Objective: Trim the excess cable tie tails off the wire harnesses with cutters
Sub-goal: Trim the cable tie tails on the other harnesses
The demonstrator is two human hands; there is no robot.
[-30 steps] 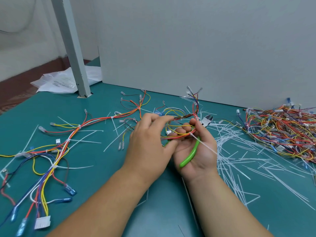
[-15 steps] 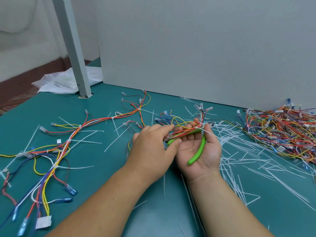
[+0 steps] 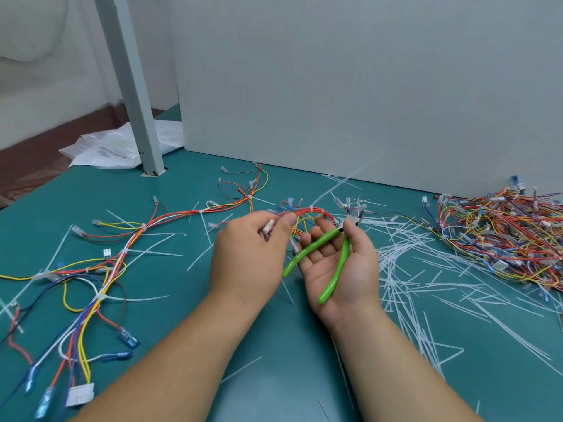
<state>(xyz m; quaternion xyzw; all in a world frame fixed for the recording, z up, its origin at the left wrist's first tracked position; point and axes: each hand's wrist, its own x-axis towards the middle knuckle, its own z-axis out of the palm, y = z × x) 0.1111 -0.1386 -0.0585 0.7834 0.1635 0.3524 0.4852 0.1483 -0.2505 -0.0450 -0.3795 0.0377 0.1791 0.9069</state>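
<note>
Wire harness (image 3: 313, 211) in work sits at the middle of the frame, lifted off the desk (image 3: 274, 376). Its red bundle arcs between the two hands. The left hand (image 3: 253, 254) pinches it between thumb and fingertips near a clear-sleeved terminal. The right hand (image 3: 344, 275) lies palm up with its fingers loosely spread. It cradles the green-handled cutters (image 3: 323, 249) with the handles splayed wide, and the thumb lies along the outer handle near the head.

A cable tie tail (image 3: 341, 184) rises from the bundle toward the upper right. It is blurred, so its exact root is hard to read.

My judgement is that the main risks come from the slack hold and the crowding at the cutter head:
- Yellow and red wires loop right beside the blades, so closing without isolating the tail could nick insulation or sever a conductor.
- With the handles resting on an open palm, the tool could twist or slide as the hand tightens.
- A cut made away from the tie's head would leave a sharp stub.

Cut tails (image 3: 411, 269) litter the desk at right, in front of a pile of harnesses (image 3: 502, 233). Another harness (image 3: 106, 269) sprawls at the left.
</note>
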